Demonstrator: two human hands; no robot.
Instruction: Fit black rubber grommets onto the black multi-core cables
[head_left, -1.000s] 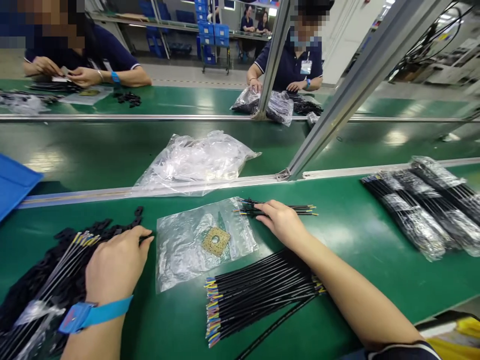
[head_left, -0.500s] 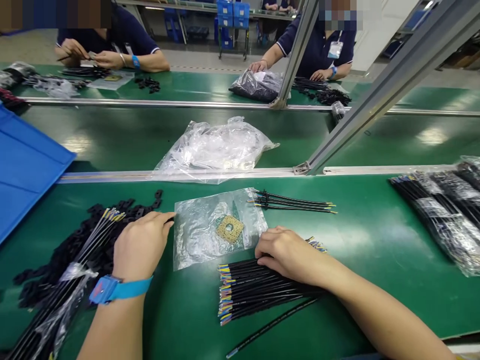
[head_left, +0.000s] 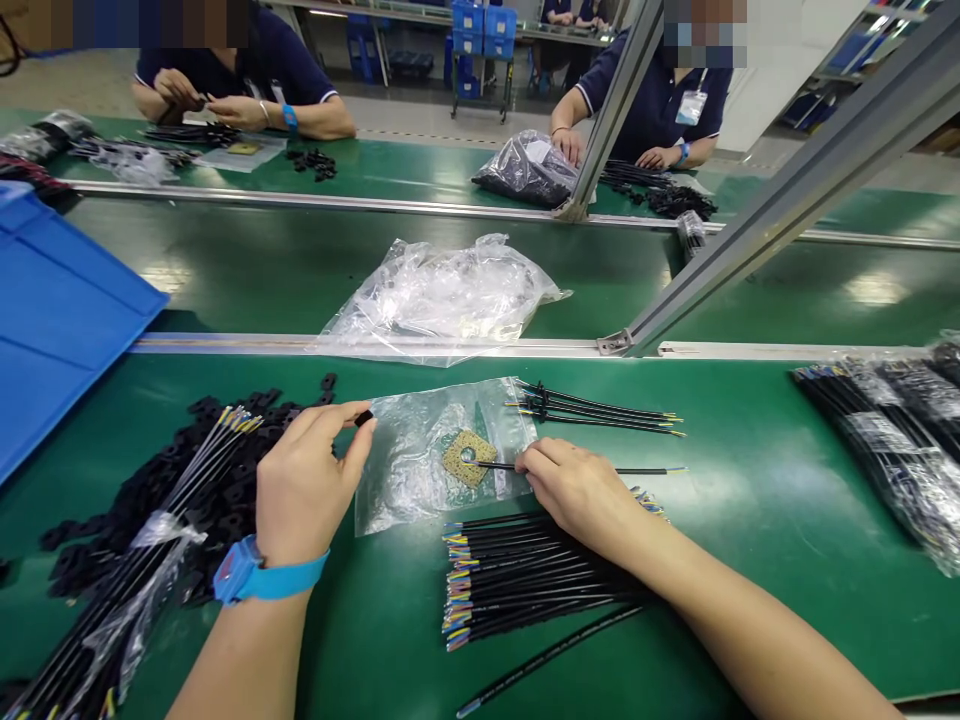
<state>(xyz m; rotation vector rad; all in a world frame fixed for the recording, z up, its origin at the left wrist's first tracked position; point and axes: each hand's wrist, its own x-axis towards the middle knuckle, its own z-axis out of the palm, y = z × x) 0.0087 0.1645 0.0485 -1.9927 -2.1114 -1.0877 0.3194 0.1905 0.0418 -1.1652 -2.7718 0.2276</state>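
Bottom centre: loose black cable (head_left: 551,662) slanting on green desk (head_left: 375,640), just beside row of black cables (head_left: 540,585) with coloured ends. Right of centre: right hand (head_left: 581,490), fingers closed on single cable (head_left: 645,471), its left tip over hole of tan sponge (head_left: 466,459) on clear bag (head_left: 409,470). Left of centre: left hand (head_left: 304,480), fingers pinching small black clip (head_left: 364,418), near heap of black clips (head_left: 150,480). Beyond bag, upper right: few cables with clips (head_left: 600,412). Farther, upper middle: crumpled plastic bag (head_left: 450,295).
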